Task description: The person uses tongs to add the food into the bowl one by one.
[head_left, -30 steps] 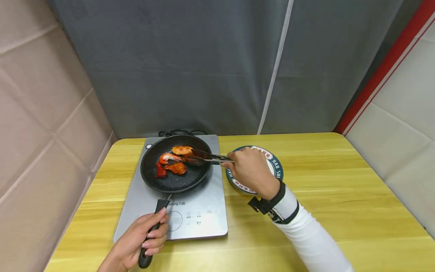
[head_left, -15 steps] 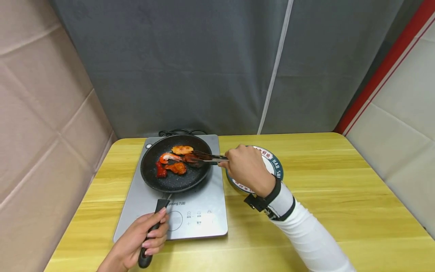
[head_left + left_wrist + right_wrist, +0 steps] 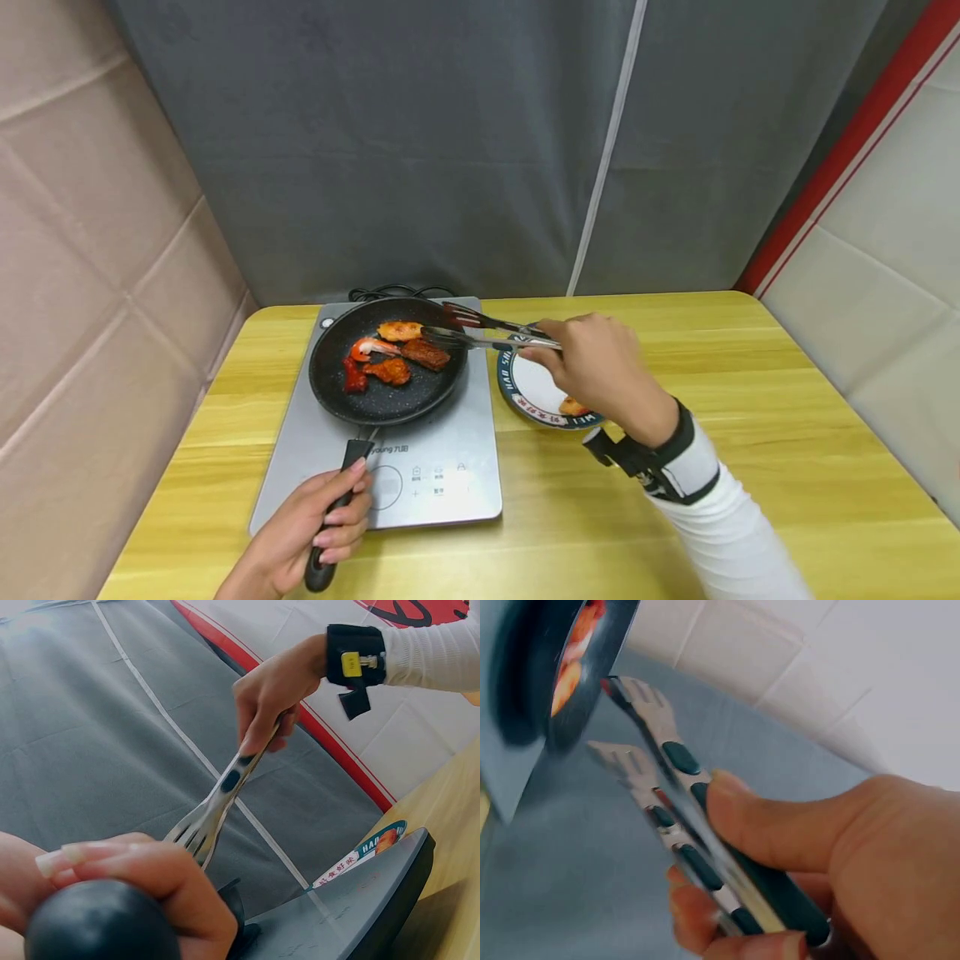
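Observation:
My left hand [image 3: 315,521] grips the black handle [image 3: 321,575] of a dark speckled frying pan [image 3: 390,408] that sits on the induction cooker. Several foods lie in the pan: a brown meat piece [image 3: 426,354], a shrimp [image 3: 369,347], a chicken drumstick [image 3: 392,372], a red piece [image 3: 355,377] and a golden flat piece [image 3: 400,331]. Over the pan's right rim, my right hand [image 3: 600,362] holds metal food tongs [image 3: 697,817] with dark green grips. The tongs' slotted ends stand apart with nothing between them.
Right of the cooker [image 3: 450,504], a round plate [image 3: 531,379] with a blue lettered rim carries an orange food piece [image 3: 573,407], partly under my right arm. A black cord [image 3: 401,290] lies behind the cooker. A grey curtain [image 3: 420,150] closes off the back.
My right hand has moved right and the tongs have spread apart, off the brown meat piece, which stays in the pan. The left hand has not moved.

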The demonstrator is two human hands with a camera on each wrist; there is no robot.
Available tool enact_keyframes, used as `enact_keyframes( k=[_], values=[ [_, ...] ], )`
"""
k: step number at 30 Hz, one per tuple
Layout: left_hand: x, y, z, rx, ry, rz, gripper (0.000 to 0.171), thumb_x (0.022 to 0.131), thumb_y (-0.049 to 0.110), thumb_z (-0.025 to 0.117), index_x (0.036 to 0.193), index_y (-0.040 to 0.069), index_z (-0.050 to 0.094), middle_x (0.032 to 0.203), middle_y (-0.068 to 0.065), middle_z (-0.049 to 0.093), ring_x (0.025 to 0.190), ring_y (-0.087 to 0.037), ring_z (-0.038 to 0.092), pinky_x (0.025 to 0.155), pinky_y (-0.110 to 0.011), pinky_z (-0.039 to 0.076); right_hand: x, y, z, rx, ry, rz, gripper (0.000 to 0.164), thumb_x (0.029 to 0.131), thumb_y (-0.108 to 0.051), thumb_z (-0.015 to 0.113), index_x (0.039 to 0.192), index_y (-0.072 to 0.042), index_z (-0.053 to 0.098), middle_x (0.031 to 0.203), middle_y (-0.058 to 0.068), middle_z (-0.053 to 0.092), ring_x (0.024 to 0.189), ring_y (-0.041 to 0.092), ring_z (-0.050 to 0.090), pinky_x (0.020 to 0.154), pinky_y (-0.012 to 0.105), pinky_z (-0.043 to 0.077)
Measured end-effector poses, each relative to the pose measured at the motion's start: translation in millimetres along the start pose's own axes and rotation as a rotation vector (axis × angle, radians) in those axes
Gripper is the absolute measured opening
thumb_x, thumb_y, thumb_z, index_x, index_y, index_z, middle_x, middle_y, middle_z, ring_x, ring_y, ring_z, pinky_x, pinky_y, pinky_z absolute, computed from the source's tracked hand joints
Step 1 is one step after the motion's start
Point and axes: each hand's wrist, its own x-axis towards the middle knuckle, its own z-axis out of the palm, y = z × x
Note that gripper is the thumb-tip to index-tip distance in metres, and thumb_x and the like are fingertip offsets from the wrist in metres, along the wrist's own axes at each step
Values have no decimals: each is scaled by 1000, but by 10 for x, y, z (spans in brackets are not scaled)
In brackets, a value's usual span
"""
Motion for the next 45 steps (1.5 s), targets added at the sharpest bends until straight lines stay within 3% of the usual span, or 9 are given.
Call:
enact_keyframes(
  k=[7, 12, 15, 21, 27, 31, 34, 38, 45],
  values=[
    [33, -10, 8, 11, -27, 15, 34, 105, 24, 12, 95, 11, 41, 65, 7, 30, 48, -3, 29, 41, -15, 31, -286, 417, -235, -5, 40, 18, 42, 82, -41, 67, 108, -8, 69, 52, -1, 54, 45, 12, 40, 39, 28, 31],
    [34, -6, 7, 23, -6, 18, 33, 105, 24, 13, 93, 11, 41, 64, 7, 29, 47, -2, 28, 40, -15, 30, -477, 709, -283, -32, 29, -17, 43, 80, -41, 68, 106, -7, 69, 70, 6, 68, 51, 12, 52, 45, 34, 45],
    [36, -9, 4, 24, -4, 22, 33, 105, 24, 13, 93, 11, 41, 64, 7, 29, 47, -3, 28, 40, -15, 29, -559, 883, -284, -40, -46, 21, 45, 82, -45, 65, 106, -7, 69, 63, 3, 65, 50, 10, 50, 46, 35, 46],
    [34, -30, -7, 8, -39, 39, 35, 105, 24, 10, 94, 12, 41, 64, 7, 27, 47, -3, 26, 40, -15, 27, -741, 1288, -290, 6, -297, 159, 56, 85, -53, 57, 112, -5, 66, 46, -5, 46, 48, 10, 39, 45, 28, 35],
    [25, -18, -9, 0, -33, 32, 35, 105, 24, 11, 95, 11, 42, 65, 7, 28, 48, -3, 26, 41, -15, 28, -932, 1598, -257, 35, -346, 206, 55, 84, -55, 57, 111, -8, 67, 41, -6, 39, 43, 9, 28, 45, 26, 29],
    [26, -17, -5, 4, -32, 32, 35, 105, 24, 11, 95, 11, 42, 65, 7, 29, 48, -3, 27, 41, -15, 29, -1002, 1689, -221, 43, -359, 190, 53, 83, -53, 59, 109, -8, 68, 56, 1, 58, 44, 9, 35, 47, 27, 32],
    [28, -16, -3, 6, -32, 30, 35, 105, 24, 11, 95, 11, 42, 65, 8, 29, 48, -3, 28, 41, -15, 29, -1008, 1692, -176, 42, -367, 184, 52, 82, -53, 60, 109, -9, 69, 60, 1, 61, 45, 9, 35, 47, 27, 32],
    [26, -12, 0, 4, -26, 21, 35, 105, 24, 11, 95, 11, 42, 65, 7, 29, 48, -3, 28, 41, -16, 29, -982, 1627, -109, 29, -367, 164, 51, 83, -52, 59, 109, -9, 68, 45, -8, 44, 42, 10, 29, 45, 26, 29],
    [18, -5, 10, -14, 7, -10, 33, 105, 25, 14, 94, 10, 41, 65, 7, 32, 48, -3, 31, 41, -16, 32, -926, 1392, -11, 19, -333, 138, 50, 83, -52, 60, 104, -8, 70, 40, -8, 36, 42, 9, 30, 42, 25, 27]
  ],
)
